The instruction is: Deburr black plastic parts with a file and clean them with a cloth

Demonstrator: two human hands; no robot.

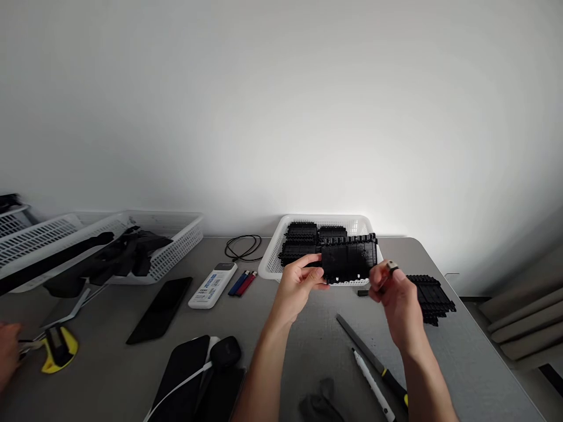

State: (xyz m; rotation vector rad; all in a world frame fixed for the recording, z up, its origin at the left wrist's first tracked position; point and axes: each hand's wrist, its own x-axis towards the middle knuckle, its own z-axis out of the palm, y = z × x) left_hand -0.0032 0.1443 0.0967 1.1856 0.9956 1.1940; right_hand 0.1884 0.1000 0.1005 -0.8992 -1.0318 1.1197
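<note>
My left hand [300, 285] pinches the left edge of a flat black plastic part [349, 259] with a toothed top edge, raised in front of a white basket [275, 246]. Just right of that part, my right hand [396, 293] is closed around a small lighter-like object [391, 266] with a metal top; its body is hidden by the fingers. Similar black parts [301, 231] lie in the basket. Behind my right wrist, on the table, sits another stack of black parts [433, 298].
A file [360, 340], a white marker [372, 384] and a dark cloth [321, 404] lie near the front. Leftward are two lighters [241, 283], a power bank [213, 285], a phone [160, 310] and baskets [176, 246]. Another person's hand [7, 351] is beside a yellow tool [60, 350].
</note>
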